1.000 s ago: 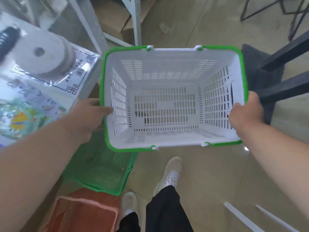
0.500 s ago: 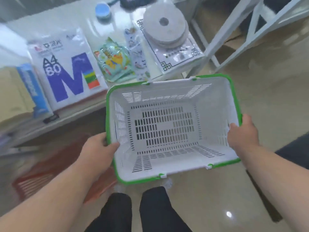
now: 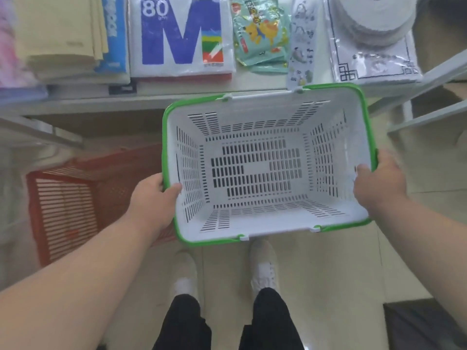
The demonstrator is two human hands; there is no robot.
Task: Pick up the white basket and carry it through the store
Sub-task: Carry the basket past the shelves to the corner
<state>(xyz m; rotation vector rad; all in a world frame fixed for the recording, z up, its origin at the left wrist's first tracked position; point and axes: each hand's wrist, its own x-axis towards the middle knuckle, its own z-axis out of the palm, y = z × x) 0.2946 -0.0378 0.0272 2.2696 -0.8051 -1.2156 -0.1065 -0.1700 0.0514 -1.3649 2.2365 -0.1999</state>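
Observation:
The white basket [image 3: 265, 223] has slotted walls and a green rim, and nothing lies in it. It hangs in the air in front of me, above the floor and my feet. My left hand [image 3: 154, 198] grips its left short side, thumb over the rim. On the opposite short side my right hand [image 3: 379, 180] holds the rim the same way. The basket's far edge reaches just below the front of a shelf.
A white shelf [image 3: 177, 99] ahead carries a ream of A4 paper [image 3: 182, 36], folded cloths [image 3: 63, 34], snack packets [image 3: 260, 34] and a pale roll on a printed pack [image 3: 374, 46]. A red basket [image 3: 70, 203] sits on the floor at left. Dark mat [image 3: 424, 324] at lower right.
I have turned left with the basket in both hands; the shelf now lies straight ahead and close. The green basket has left the view, the red one is at left.

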